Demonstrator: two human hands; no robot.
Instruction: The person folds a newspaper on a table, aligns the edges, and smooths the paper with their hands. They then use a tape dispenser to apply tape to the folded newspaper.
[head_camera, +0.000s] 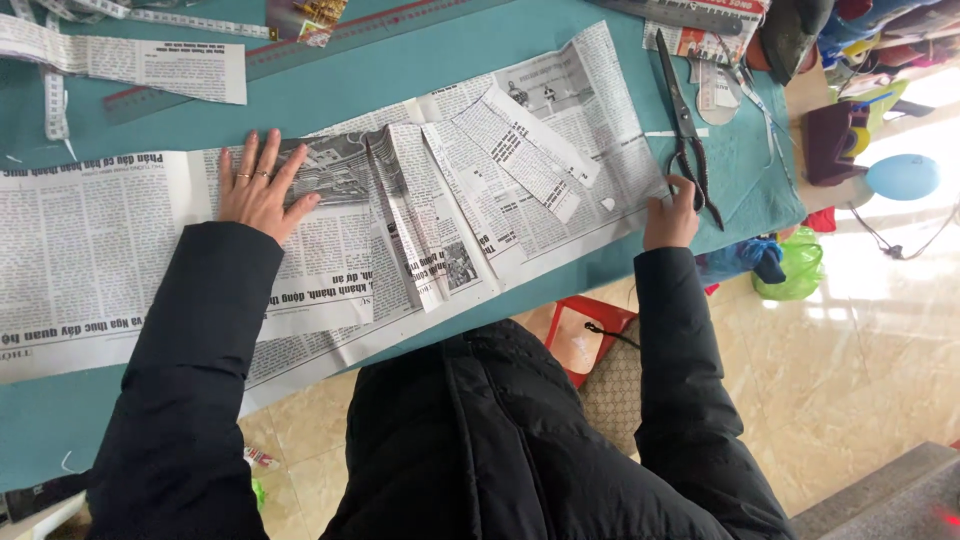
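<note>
Newspaper (470, 190) lay spread across the table (380, 75), already cut into strips and overlapped, pressed under the flat, open left hand (258, 190), while the right hand (672, 215), fingers curled, touched its far edge beside unheld scissors (683, 125), further cutting seemingly left.

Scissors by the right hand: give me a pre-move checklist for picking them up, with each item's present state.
1. Scissors lie flat on the teal table, blades closed: ok.
2. Right hand at the handle loops: ok, fingertips touch them.
3. Fingers through the loops: not ok, only resting against them.
4. Left hand flat on the newspaper: ok.
5. Cut strips lie apart from the blades: ok.
6. Whether a paper edge is under the handles: cannot tell.
</note>
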